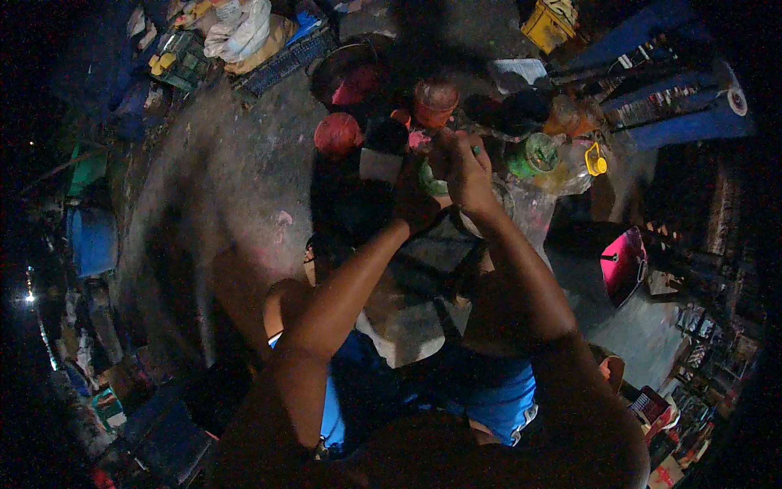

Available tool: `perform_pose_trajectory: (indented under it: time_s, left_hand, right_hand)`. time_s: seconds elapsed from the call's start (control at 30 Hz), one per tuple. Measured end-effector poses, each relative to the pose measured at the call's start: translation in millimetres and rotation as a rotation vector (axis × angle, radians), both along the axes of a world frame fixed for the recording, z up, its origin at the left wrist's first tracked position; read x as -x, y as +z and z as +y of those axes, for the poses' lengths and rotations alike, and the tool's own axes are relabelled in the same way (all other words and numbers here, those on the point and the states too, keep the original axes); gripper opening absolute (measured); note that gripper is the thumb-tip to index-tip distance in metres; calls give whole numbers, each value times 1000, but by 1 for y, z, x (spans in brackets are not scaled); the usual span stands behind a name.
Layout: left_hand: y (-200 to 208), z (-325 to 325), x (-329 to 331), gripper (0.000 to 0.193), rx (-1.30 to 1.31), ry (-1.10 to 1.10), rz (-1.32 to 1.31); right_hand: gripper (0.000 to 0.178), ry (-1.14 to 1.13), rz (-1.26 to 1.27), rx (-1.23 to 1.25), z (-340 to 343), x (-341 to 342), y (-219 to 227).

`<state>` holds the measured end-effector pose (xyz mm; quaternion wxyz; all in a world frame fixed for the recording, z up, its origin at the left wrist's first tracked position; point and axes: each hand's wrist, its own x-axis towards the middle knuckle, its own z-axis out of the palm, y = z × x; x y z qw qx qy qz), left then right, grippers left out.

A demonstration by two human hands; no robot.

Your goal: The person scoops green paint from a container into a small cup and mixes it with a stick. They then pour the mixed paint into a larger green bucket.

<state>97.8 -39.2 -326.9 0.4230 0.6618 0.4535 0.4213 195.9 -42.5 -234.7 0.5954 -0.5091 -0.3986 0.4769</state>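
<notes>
Dim space, mostly shadow; grey concrete floor (269,163) is running out ahead of us, stained pink in spots. We're sitting low, knees bent, blue shorts (503,395) showing below, both forearms reaching forward and meeting around a green container (428,178). It's sitting between our hands, just above a pale patch.

Left hand (415,200) is lying along the container's left side, mostly in shadow; we can't tell whether its fingers are pressing or just resting. Right hand (468,175) is curling its fingers inward, close by the container's right side. A small green spot is showing at those fingers; we can't tell whether they're pinching anything.

Around the work: red cup (338,134) is standing ahead and left, orange-red pot (437,101) straight ahead, beyond the hands. Dark basin (326,77) is sitting behind the red cup, pink showing inside. Green tub (538,153) is standing to the right, yellow handle (597,160) next to it. Farther right, a bright pink panel (623,265) is catching light.
</notes>
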Motion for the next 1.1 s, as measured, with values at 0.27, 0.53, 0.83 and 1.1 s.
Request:
perform_pose_trajectory:
  time_s: [0.27,0.53,0.83,1.1]
  left_hand:
    - [-13,9,-2,80,-137,-92,223]
    - [-38,9,-3,82,-115,-28,49]
    - [-14,7,4,80,12,-97,179]
    - [1,-4,0,77,59,-1,-114]
  right_hand:
    - [23,-73,-928,-500,21,-45,-57]
    - [2,126,-252,-15,7,-35,-42]
    - [41,17,-980,-342,10,-35,-37]
    - [50,171,-421,134,13,-48,-47]
